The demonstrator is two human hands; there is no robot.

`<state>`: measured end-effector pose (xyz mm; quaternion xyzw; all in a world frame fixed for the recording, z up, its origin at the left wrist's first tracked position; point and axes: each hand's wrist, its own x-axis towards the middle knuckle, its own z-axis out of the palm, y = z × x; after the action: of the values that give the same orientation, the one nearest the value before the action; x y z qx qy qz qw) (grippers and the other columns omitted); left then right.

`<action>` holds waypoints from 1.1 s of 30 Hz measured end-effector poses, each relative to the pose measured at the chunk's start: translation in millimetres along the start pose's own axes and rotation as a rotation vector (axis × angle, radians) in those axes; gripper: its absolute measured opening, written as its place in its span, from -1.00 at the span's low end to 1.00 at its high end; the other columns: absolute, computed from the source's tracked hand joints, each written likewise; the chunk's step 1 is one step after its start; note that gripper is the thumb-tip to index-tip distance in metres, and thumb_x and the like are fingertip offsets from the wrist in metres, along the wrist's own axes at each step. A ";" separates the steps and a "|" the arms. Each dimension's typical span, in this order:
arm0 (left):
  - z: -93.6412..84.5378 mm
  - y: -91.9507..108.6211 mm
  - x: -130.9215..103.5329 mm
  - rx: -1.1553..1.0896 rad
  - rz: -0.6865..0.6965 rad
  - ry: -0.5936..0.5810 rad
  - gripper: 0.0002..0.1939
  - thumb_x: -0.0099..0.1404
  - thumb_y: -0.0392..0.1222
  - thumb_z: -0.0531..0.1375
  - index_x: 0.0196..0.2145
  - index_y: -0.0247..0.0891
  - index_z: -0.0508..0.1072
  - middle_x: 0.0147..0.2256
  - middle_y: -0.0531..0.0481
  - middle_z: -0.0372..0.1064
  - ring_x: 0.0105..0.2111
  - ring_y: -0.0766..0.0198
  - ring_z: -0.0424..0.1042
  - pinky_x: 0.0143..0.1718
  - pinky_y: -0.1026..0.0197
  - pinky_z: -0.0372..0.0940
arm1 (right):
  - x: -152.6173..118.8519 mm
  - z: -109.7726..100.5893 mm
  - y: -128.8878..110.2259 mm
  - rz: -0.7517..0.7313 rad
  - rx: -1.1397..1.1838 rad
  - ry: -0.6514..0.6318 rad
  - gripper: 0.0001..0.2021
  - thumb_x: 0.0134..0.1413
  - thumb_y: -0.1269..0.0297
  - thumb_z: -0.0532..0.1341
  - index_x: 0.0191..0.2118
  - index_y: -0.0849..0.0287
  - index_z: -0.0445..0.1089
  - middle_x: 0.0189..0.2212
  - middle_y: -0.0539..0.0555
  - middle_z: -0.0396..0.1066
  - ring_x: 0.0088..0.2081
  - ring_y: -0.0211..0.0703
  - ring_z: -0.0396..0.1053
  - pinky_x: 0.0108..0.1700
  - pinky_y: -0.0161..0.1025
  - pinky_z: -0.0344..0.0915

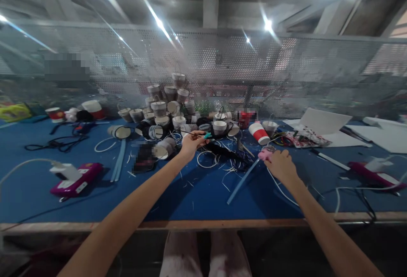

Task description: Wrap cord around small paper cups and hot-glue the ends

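Note:
My left hand is closed in a pinch over the middle of the table. A small teal piece sticks out of its fingertips, and a thin dark wire runs off to the left. My right hand is wrapped around what looks like a pink glue gun, mostly hidden by the fingers. From beside it a translucent glue stick slants down to the left. A white cord trails below that hand. Just behind it stands a tilted red and white paper cup.
Small grey pots are piled at the back. Wire scraps litter the blue tabletop. Purple power strips lie at left and right. Glue sticks, a bundle of wired parts and white sheets lie around. A perforated screen rises behind.

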<state>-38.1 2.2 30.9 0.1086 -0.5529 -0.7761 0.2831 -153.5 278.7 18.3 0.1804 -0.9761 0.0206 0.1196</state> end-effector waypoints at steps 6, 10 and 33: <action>-9.3 6.4 -8.2 -0.025 -0.053 0.021 -0.69 -0.12 -0.28 0.34 -0.36 -0.34 0.38 -0.57 0.04 0.42 -0.54 0.26 0.46 -0.46 0.24 0.39 | 7.7 -17.5 -2.5 -0.096 0.236 0.269 -0.65 0.06 0.17 -0.01 -0.12 0.34 0.15 -0.13 0.39 0.17 -0.31 0.02 0.34 -0.36 -0.13 0.26; -9.1 5.5 -7.3 -0.009 -0.116 0.025 -0.75 -0.06 -0.30 0.31 -0.36 -0.33 0.42 -0.56 0.02 0.43 -0.51 0.27 0.47 -0.49 0.30 0.38 | 16.4 -28.4 -23.5 -0.218 0.799 0.264 -0.66 0.01 0.04 0.02 -0.25 0.23 0.22 -0.44 0.15 0.34 -0.51 -0.14 0.32 -0.47 -0.20 0.26; -20.6 -5.0 6.2 -0.043 -0.102 0.103 -0.62 0.00 -0.37 0.26 -0.16 -0.28 0.43 -0.50 0.03 0.44 -0.59 0.39 0.42 -0.50 0.34 0.37 | 24.0 -0.8 -105.2 -0.425 1.536 -0.481 -0.64 -0.10 -0.03 0.17 -0.60 0.19 0.30 -0.91 -0.08 0.14 -0.88 -0.35 0.04 -0.82 -0.37 -0.05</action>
<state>-34.9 -16.5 19.7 0.1704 -0.5146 -0.7945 0.2738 -137.5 172.1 24.5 0.3916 -0.6345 0.6188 -0.2472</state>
